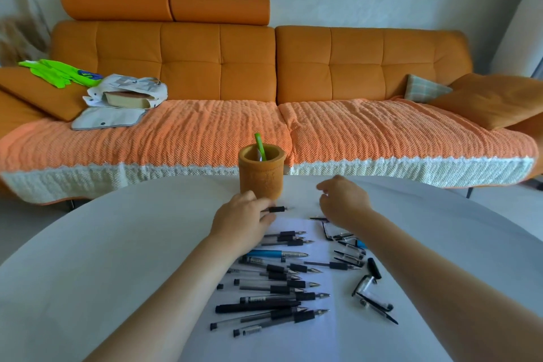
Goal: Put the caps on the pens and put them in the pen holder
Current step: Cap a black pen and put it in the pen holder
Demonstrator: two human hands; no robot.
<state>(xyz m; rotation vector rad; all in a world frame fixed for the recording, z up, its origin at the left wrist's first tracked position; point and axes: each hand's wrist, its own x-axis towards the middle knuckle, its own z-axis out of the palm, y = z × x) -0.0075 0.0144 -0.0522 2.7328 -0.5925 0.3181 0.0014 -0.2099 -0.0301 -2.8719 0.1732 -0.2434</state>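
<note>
Gripping an uncapped pen (277,209) between the thumb and the curled fingers, the left hand (242,219) sits just in front of the pen holder (261,182), very close to its base. The pen lies about level, and its black grip and tip stick out to the right of the fingers. The right hand (343,201) hovers to the right of the pen holder, with its fingers bent downward. From where I stand I cannot tell if it holds something. Just beside its fingers a small dark cap (318,218) lies on the desk (117,244).

The pen holder is a round ochre cup, upright, near the far edge of the white desk. A green pen (259,145) stands inside it and rises above the rim.

In front of the pen holder, toward the person, a white sheet of paper (293,344) lies on the desk. Many loose pens (279,288) lie on it, most with a bare tip to the right, and one blue pen (271,253) is among them. To the right of them, loose caps (351,256) are scattered.

Behind the pen holder stands an orange sofa (352,62) with an orange and white blanket (382,132) over the seat. On its left end lie a white bag (129,91) and bright green gloves (55,70).
</note>
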